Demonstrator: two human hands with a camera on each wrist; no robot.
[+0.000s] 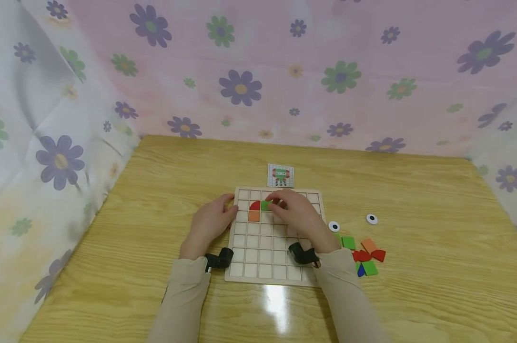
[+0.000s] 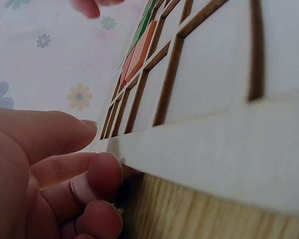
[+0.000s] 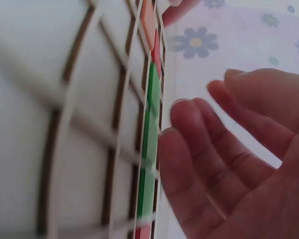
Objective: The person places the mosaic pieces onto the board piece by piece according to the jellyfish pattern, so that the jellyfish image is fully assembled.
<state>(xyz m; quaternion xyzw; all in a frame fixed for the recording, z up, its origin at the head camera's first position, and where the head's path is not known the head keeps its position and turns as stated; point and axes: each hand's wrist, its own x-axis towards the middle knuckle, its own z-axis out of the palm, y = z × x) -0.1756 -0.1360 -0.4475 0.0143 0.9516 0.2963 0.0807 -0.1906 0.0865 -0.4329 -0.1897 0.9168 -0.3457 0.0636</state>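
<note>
A flower-printed cloth hangs behind a wood-grain table. The hands are apart from each other. The left hand rests its fingertips at the left edge of a wooden grid board, fingers loosely bent. The right hand hovers over the upper rows, fingers relaxed, with thumb and forefinger close by a green square tile; no piece shows pinched between them. That tile sits in a cell right of a red quarter-circle tile, and an orange square tile lies directly below the red one. The right wrist view shows the green continuing along the row to a red piece. Just beyond the board lies a pattern card. To its right are two eye discs and loose green, orange, red and blue pieces.
</note>
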